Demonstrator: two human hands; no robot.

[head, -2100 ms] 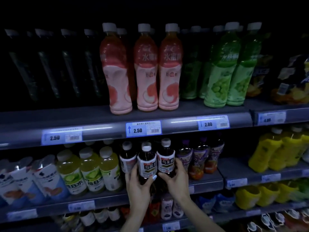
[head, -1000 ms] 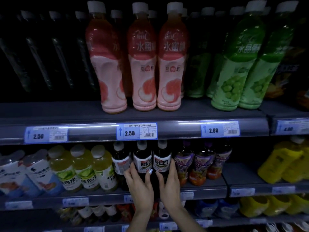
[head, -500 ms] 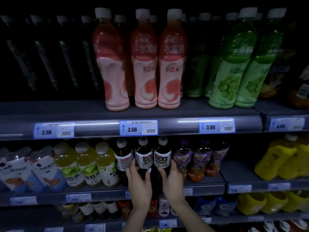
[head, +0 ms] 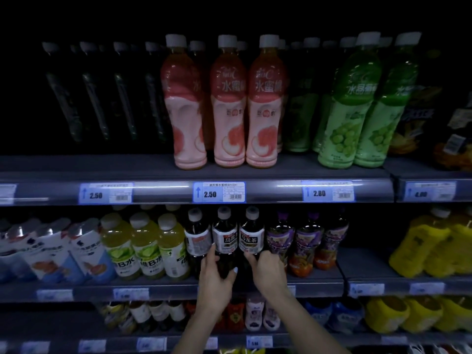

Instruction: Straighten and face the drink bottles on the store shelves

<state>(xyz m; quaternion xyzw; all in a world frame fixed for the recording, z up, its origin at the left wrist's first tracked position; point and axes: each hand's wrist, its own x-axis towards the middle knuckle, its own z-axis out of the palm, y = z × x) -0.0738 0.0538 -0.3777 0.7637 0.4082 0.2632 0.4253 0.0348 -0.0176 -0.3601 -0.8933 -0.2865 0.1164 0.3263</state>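
From the head camera, three dark tea bottles stand in a row on the middle shelf (head: 316, 283). The middle dark bottle (head: 224, 235) and the right dark bottle (head: 251, 233) show white labels with black panels of Chinese characters — the right one reads 乌龙茶; the left dark bottle (head: 197, 237) is turned so only small print and a barcode-like patch face out. Left of them stand yellow-green bottles (head: 146, 247) marked "B水", and right of them purple-labelled bottles (head: 306, 241) whose writing is too blurred to read.

On the upper shelf (head: 102, 172), pink peach bottles (head: 228, 106) carry 水蜜桃; two of the three face front, the leftmost is turned partly away. Beside them are green grape bottles (head: 357, 103). The price tag (head: 219, 192) below the pink ones reads 2.50 and 500ml; another tag further right reads 2.80.

The left hand (head: 215, 274) wraps the lower body of the middle dark bottle — thumb on its right side, fingertips reaching up its left edge. The right hand (head: 268, 270) curls around the base of the right dark bottle, knuckles toward the camera. Both forearms rise from the bottom edge.
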